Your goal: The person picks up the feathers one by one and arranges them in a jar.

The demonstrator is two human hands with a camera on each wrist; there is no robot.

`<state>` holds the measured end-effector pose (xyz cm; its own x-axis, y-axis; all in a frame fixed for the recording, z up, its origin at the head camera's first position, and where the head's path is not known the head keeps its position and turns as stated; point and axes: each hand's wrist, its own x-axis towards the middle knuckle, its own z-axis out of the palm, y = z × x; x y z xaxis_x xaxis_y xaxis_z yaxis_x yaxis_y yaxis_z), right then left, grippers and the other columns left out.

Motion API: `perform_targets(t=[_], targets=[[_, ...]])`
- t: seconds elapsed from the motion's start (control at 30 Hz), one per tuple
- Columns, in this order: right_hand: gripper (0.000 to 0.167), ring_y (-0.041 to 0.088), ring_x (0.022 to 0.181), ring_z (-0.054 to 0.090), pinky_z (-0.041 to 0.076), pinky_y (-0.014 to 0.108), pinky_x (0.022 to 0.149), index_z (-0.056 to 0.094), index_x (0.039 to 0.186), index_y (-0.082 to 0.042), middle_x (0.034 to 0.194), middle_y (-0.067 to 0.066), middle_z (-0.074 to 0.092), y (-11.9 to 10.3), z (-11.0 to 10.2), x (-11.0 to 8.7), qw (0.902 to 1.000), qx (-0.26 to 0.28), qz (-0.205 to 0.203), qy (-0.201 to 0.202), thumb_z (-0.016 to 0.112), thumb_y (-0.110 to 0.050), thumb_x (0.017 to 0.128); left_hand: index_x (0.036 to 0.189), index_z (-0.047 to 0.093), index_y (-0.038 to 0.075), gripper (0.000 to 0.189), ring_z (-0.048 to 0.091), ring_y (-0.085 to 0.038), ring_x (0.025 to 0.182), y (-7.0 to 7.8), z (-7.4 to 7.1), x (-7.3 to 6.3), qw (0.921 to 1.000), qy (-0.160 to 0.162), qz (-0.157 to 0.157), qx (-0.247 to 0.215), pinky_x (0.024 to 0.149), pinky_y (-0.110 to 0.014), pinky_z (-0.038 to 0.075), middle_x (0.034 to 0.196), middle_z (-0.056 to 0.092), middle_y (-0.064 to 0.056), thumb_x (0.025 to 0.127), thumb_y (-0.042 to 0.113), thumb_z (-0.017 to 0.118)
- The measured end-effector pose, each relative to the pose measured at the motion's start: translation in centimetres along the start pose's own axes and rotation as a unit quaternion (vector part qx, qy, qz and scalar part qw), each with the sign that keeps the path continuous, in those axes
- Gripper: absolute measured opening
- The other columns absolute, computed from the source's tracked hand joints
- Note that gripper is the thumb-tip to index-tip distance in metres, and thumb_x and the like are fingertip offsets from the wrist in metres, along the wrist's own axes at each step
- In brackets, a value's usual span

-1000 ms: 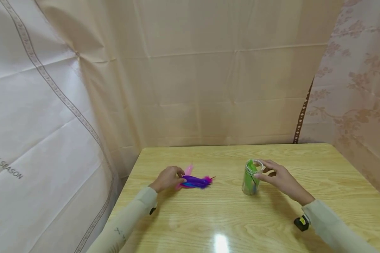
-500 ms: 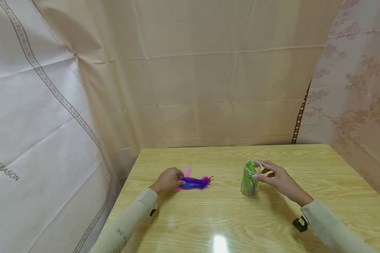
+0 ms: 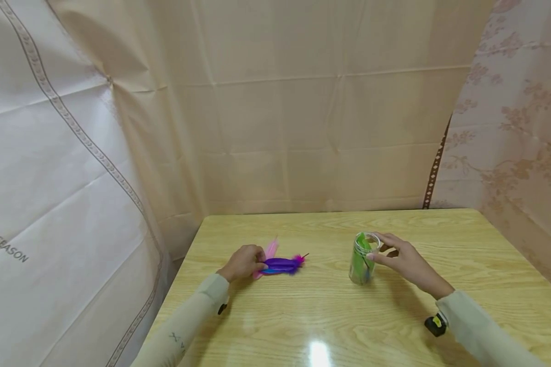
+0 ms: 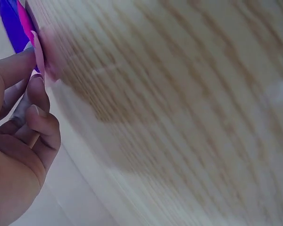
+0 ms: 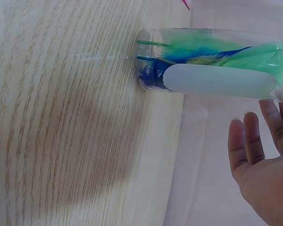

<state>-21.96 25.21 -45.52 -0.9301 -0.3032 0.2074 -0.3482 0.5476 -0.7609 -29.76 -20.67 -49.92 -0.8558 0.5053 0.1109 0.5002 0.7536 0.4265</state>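
In the head view my left hand (image 3: pixel 244 262) pinches a small bunch of purple, blue and pink feathers (image 3: pixel 282 265) lying low over the table's left half. The left wrist view shows thumb and fingertips closed on a pink feather (image 4: pixel 39 54), with purple behind it. My right hand (image 3: pixel 406 260) holds the rim of an upright clear jar (image 3: pixel 355 275) between thumb and fingers. Inside the jar are green feathers (image 3: pixel 361 260); in the right wrist view, blue feathers (image 5: pixel 153 73) sit near its bottom. A pale label (image 5: pixel 221 81) covers part of its side.
The wood-grain table (image 3: pixel 303 316) reaches back to a beige cloth (image 3: pixel 275 127) hanging behind it. A white printed cloth (image 3: pixel 73 229) hangs on the left, a floral one (image 3: pixel 523 137) on the right. A black device (image 3: pixel 435 324) is at my right wrist.
The head view has shifted very slightly. Both hands stay in place, the left on the feathers and the right on the jar's rim.
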Motion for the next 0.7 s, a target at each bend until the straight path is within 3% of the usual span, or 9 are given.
perform_targets(t=[0.13, 0.4, 0.57, 0.7], targets=[[0.063, 0.023, 0.113, 0.053, 0.050, 0.032, 0.089, 0.044, 0.157, -0.017, 0.142, 0.007, 0.055, 0.0, 0.0, 0.0, 1.0000, -0.001, 0.000, 0.002, 0.067, -0.037, 0.102, 0.082, 0.069, 0.015, 0.016, 0.056, -0.009, 0.075, -0.2, 0.1, -0.1, 1.0000, -0.001, -0.008, -0.003, 0.071, -0.028, 0.050, 0.083, 0.065, 0.007, 0.088, 0.018, 0.083], [0.063, 0.024, 0.113, 0.053, 0.050, 0.031, 0.089, 0.043, 0.157, -0.015, 0.143, 0.008, 0.055, 0.0, 0.0, -0.1, 1.0000, -0.002, 0.000, 0.000, 0.066, -0.037, 0.102, 0.085, 0.069, 0.015, 0.013, 0.062, -0.008, 0.075, 0.2, -0.7, -0.2, 0.9980, 0.017, -0.019, -0.058, 0.066, -0.026, 0.052, 0.085, 0.071, 0.006, 0.093, 0.014, 0.079], [0.064, 0.024, 0.114, 0.053, 0.050, 0.031, 0.089, 0.043, 0.157, -0.014, 0.143, 0.008, 0.054, -0.1, 0.0, -0.1, 1.0000, 0.000, -0.003, 0.001, 0.066, -0.036, 0.102, 0.094, 0.074, 0.012, 0.002, 0.063, -0.009, 0.078, 0.3, -1.2, 0.0, 0.9974, 0.020, -0.017, -0.067, 0.068, -0.027, 0.053, 0.089, 0.071, 0.005, 0.095, 0.013, 0.076], [0.063, 0.024, 0.114, 0.053, 0.050, 0.031, 0.090, 0.043, 0.157, -0.014, 0.143, 0.008, 0.054, -0.1, 0.1, -0.1, 1.0000, 0.000, -0.005, 0.001, 0.066, -0.036, 0.102, 0.101, 0.078, 0.010, 0.007, 0.062, -0.009, 0.076, 0.3, -1.5, 0.1, 0.9981, 0.016, -0.010, -0.059, 0.067, -0.027, 0.052, 0.091, 0.072, 0.004, 0.097, 0.014, 0.074]])
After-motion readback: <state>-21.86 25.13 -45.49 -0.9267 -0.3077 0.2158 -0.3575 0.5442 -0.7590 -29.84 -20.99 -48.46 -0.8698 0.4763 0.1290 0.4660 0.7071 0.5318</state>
